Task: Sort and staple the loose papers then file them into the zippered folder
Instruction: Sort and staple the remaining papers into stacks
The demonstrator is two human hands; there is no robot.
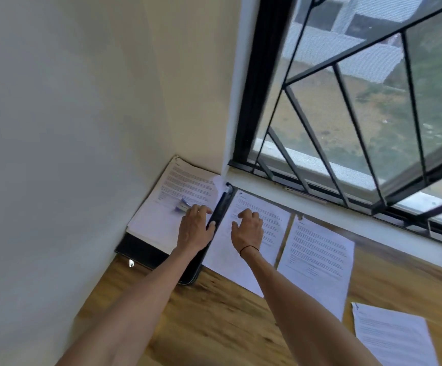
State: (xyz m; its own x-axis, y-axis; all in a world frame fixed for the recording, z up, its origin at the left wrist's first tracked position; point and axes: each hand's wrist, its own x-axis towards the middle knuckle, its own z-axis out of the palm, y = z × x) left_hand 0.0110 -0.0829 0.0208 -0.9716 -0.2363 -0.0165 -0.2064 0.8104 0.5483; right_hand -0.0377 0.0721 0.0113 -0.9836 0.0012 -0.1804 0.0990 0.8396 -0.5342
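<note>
Two bare forearms are seen reaching in from the lower edge, uncovered along their whole visible length; no sleeve, watch or glove is worn; the left hand (194,229) is bare, without rings that can be made out; the right hand (248,229) is likewise bare; a thin dark band (248,248) is worn round the right wrist.

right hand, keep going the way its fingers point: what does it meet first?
Probably just more of the printed sheet under the right hand, then the white window sill beyond the sheet's far edge. Nothing else seems to lie between, though depth is hard to judge here.
</note>
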